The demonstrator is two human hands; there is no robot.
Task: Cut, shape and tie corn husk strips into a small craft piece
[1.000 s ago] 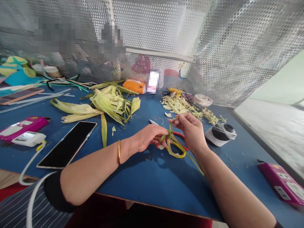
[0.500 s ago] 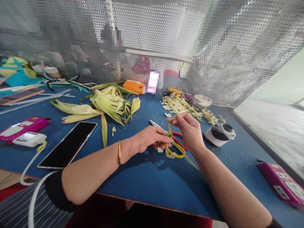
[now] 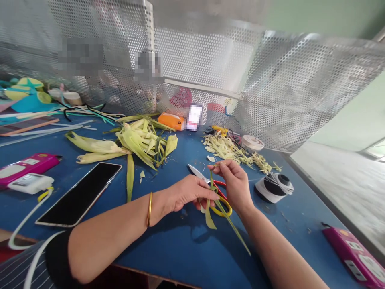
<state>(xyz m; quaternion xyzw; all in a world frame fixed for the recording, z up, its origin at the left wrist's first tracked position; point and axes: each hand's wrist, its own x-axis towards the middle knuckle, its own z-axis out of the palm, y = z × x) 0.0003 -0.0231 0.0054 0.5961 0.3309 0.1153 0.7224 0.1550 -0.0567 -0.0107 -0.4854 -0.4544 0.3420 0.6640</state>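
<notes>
Near the middle of the blue table, my left hand [image 3: 195, 192] pinches a green corn husk strip [image 3: 211, 220] between thumb and fingers. Long ends of the strip hang down toward the front. My right hand [image 3: 233, 176] holds the upper end of the husk in a fingertip pinch, a little above and to the right of my left hand. Scissors [image 3: 221, 184] with red and yellow handles lie on the table behind and beneath the husk; my hands partly cover them. A heap of corn husks [image 3: 141, 138] lies farther back on the left.
Shredded husk pieces [image 3: 224, 148] and a white tape roll [image 3: 252, 142] lie at the back right. A spool of white thread [image 3: 274, 188] stands beside my right forearm. A black-screened phone [image 3: 81, 194] and magenta power strips [image 3: 355, 255] lie at the sides. A perforated screen [image 3: 198, 52] closes the back.
The camera view has tilted, so the table sits lower. Both hands stay close together on the husk, whose loose ends now hang straighter and farther down.
</notes>
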